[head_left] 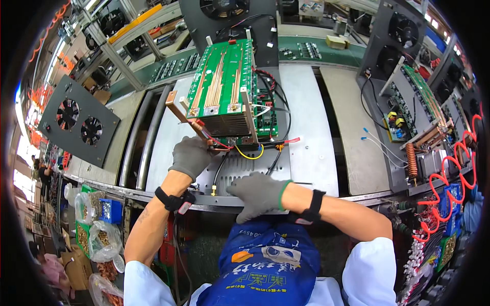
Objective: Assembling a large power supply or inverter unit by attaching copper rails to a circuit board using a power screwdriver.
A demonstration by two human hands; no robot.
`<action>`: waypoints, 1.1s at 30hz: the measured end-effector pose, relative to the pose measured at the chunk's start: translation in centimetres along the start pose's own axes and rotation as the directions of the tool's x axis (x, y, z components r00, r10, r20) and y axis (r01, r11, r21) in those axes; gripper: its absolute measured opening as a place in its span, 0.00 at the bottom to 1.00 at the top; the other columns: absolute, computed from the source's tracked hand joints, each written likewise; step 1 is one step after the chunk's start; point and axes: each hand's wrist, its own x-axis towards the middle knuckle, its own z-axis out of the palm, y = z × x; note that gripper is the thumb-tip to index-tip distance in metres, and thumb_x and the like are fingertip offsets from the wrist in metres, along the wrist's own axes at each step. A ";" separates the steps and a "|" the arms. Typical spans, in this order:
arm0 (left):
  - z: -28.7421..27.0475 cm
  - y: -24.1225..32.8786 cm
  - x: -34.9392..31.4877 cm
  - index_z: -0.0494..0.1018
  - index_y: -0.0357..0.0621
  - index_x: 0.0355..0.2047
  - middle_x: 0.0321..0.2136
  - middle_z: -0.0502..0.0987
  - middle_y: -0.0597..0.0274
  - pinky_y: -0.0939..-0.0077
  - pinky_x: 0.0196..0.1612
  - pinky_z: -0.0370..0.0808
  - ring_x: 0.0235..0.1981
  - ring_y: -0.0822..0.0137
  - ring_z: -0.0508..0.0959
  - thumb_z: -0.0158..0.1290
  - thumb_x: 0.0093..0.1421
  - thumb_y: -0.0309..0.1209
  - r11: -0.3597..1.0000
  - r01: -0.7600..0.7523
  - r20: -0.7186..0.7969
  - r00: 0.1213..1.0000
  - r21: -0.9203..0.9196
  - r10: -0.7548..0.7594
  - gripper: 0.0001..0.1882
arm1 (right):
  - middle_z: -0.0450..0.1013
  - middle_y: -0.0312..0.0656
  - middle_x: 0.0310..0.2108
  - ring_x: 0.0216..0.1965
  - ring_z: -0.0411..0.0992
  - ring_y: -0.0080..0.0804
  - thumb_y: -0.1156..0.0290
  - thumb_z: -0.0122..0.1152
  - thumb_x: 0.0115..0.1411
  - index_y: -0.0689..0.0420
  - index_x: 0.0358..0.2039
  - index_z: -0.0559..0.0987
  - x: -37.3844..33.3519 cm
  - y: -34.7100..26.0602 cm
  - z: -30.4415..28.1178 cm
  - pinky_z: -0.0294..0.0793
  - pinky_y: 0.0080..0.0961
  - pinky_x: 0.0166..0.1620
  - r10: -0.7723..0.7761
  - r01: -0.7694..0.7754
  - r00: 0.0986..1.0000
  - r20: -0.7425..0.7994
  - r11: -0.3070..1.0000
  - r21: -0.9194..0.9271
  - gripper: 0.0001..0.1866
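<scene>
- The left hand (191, 157), in a grey glove, is at the near left corner of the circuit-board assembly (220, 76), fingers curled beside its red wires (220, 148); whether it grips anything I cannot tell.
- The right hand (261, 194), gloved alike, is on the person's side of the assembly, over the near edge of the slotted metal plate (247, 171). Its fingers are loosely bent, thumb apart; the palm is hidden, so I cannot tell if it holds anything.
- Between the assembly and the right hand, a yellow wire (250, 157) loops above the plate.
- Right of the assembly, a bare stretch of white board (311, 132) leaves open room, ending at a dark gap (331, 115). Left of it, past the board's other edge, run metal rollers (145, 137).
- Nearer the person and far left of the assembly are a blue bin (111, 211), a clear bag (104, 239) of small brassy parts and a cardboard box (76, 268).
- Far right of the assembly, a green bin (448, 251) holds small yellowish pieces, near a red coiled hose (434, 178).
- Beyond the assembly stretches a green belt (352, 52) carrying small boards; a two-fan panel (79, 122) leans well to the assembly's left, and another open unit (408, 109) stands to its right.
</scene>
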 end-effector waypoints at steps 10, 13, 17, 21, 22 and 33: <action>-0.3 0.1 -0.1 0.85 0.49 0.34 0.29 0.84 0.55 0.58 0.41 0.81 0.36 0.53 0.84 0.58 0.61 0.57 0.989 0.050 0.017 0.999 -0.138 -0.048 0.24 | 0.78 0.50 0.36 0.39 0.79 0.53 0.77 0.62 0.52 0.60 0.35 0.80 0.1 -3.8 2.6 0.79 0.45 0.44 0.162 -0.214 0.926 -0.340 0.970 -0.120 0.09; -0.5 1.2 0.0 0.85 0.51 0.39 0.37 0.85 0.57 0.57 0.44 0.82 0.45 0.54 0.83 0.56 0.62 0.51 0.977 0.096 0.148 0.987 -0.189 -0.068 0.20 | 0.77 0.49 0.38 0.41 0.79 0.52 0.77 0.63 0.51 0.60 0.36 0.79 -1.3 -3.3 1.9 0.79 0.46 0.45 0.185 -0.225 0.945 -0.271 0.967 -0.122 0.10; -1.0 2.5 0.0 0.85 0.49 0.38 0.38 0.84 0.57 0.57 0.44 0.82 0.45 0.54 0.82 0.58 0.60 0.49 0.984 0.053 0.169 0.985 -0.171 -0.024 0.18 | 0.77 0.52 0.44 0.48 0.76 0.54 0.65 0.68 0.55 0.61 0.52 0.77 -3.7 -2.5 0.6 0.76 0.46 0.52 0.161 -0.152 0.941 -0.299 0.987 0.052 0.24; -1.3 3.0 -0.6 0.84 0.46 0.35 0.35 0.83 0.56 0.55 0.41 0.81 0.43 0.53 0.82 0.59 0.59 0.47 0.972 -0.018 0.057 0.998 -0.232 0.032 0.18 | 0.75 0.56 0.50 0.53 0.74 0.55 0.56 0.70 0.58 0.60 0.60 0.73 -4.7 -0.9 -1.5 0.75 0.45 0.54 0.292 -0.200 0.881 -0.373 0.943 0.268 0.34; -1.4 3.2 -0.6 0.84 0.46 0.35 0.35 0.83 0.56 0.56 0.41 0.81 0.43 0.53 0.82 0.59 0.59 0.47 0.972 -0.022 0.057 0.998 -0.235 0.036 0.18 | 0.74 0.56 0.51 0.53 0.74 0.55 0.57 0.70 0.58 0.61 0.60 0.73 -4.8 -0.2 -2.2 0.74 0.45 0.54 0.343 -0.244 0.864 -0.369 0.925 0.290 0.33; -0.6 3.4 -0.6 0.85 0.46 0.36 0.36 0.83 0.55 0.56 0.44 0.80 0.43 0.52 0.81 0.63 0.56 0.48 0.923 -0.036 -0.034 0.999 -0.384 0.024 0.18 | 0.82 0.43 0.36 0.37 0.78 0.27 0.64 0.62 0.64 0.66 0.50 0.81 -7.2 5.4 -6.1 0.77 0.27 0.44 0.421 -0.125 0.820 -0.388 0.793 0.597 0.20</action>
